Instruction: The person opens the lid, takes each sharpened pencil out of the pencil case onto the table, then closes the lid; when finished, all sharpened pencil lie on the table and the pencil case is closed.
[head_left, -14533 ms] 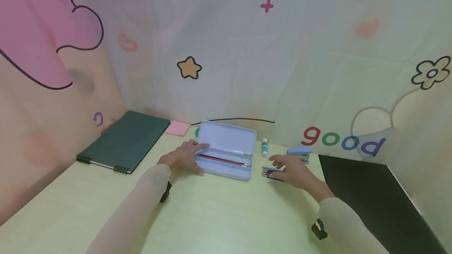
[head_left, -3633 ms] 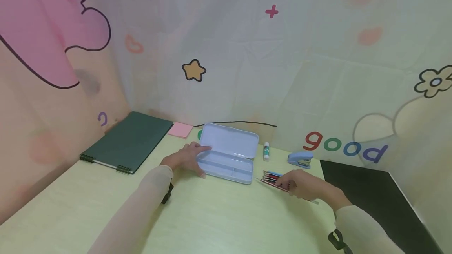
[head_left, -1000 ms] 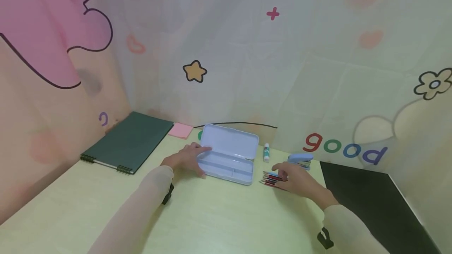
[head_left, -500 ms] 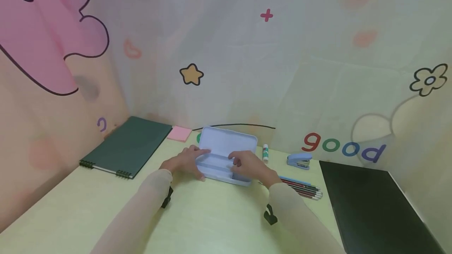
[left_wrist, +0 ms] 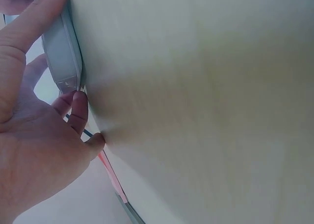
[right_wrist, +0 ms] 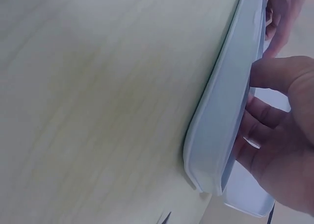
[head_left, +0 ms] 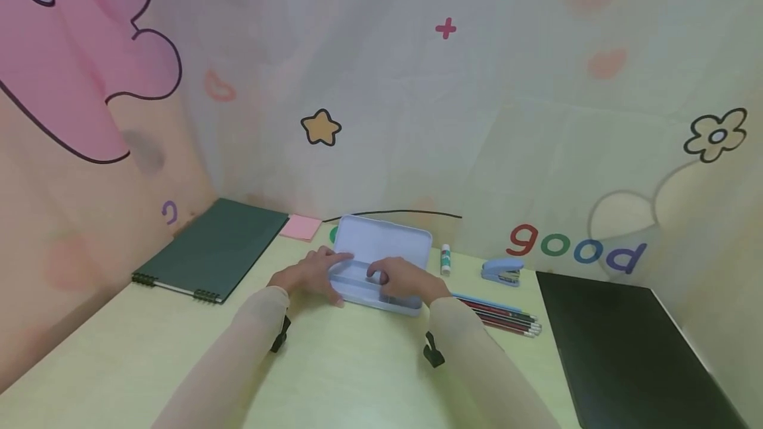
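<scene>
A pale blue pencil case (head_left: pixel 387 236) lies open on the table, its lid tilted back. My left hand (head_left: pixel 308 274) holds its left end, thumb at the front wall and index finger near the hinge; the left wrist view shows other fingers (left_wrist: pixel 78 111) bent at the case's corner. My right hand (head_left: pixel 408 278) reaches down into the case's right part, its fingers bent. In the right wrist view the fingertips sink behind the front wall (right_wrist: pixel 223 99), so whatever they touch is hidden. Several pencils (head_left: pixel 503 318) lie bundled right of the case, partly behind my right forearm.
A glue stick (head_left: pixel 446 260) and a blue stapler (head_left: pixel 503 271) stand behind the pencils. At left lie a dark green spiral notebook (head_left: pixel 214 247) and pink sticky notes (head_left: pixel 301 227). A black board (head_left: pixel 632 349) covers the right side. A printed cloth wall rises behind.
Two pencils lay in the case at first; later the case shows none. My right hand held a pencil by the bundle, then let go and moved left into the case. The left hand stayed.
</scene>
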Demonstrator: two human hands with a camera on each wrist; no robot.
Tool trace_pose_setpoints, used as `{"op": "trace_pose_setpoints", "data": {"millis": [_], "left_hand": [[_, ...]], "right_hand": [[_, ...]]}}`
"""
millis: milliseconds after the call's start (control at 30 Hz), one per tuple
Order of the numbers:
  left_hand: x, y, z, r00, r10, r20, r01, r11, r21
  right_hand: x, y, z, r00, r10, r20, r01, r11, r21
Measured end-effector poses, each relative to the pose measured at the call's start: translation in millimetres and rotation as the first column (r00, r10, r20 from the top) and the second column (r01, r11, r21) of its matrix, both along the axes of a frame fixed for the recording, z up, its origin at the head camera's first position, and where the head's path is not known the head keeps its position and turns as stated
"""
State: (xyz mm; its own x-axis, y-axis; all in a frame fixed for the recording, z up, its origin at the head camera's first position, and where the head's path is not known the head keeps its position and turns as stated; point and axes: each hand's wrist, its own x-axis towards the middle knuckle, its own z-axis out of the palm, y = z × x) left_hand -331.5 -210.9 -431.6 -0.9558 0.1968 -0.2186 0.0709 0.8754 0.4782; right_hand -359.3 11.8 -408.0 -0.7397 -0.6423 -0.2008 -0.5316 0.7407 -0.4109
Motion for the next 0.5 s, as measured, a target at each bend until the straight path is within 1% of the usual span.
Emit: {"op": "trace_pose_setpoints", "data": {"millis": [67,167,500], "left_hand": [[-0.2,-0.2,0.1,1.000,0.001,0.002,-0.001,1.000,0.001],[-0.7,-0.2,0.8,1.000,0.020,0.004,-0.020,1.000,0.003],[-3.8,0.7,-4.5,1.000,0.024,0.005,-0.024,1.000,0.007]], "right_hand": [[-3.6,-0.1,-0.2,1.000,-0.002,0.029,0.003,1.000,-0.005],[-8.4,-0.4,0.3,0.999,-0.006,0.054,0.007,1.000,-0.016],[-13.7,-1.1,4.5,0.996,0.020,0.088,-0.022,1.000,0.013]]}}
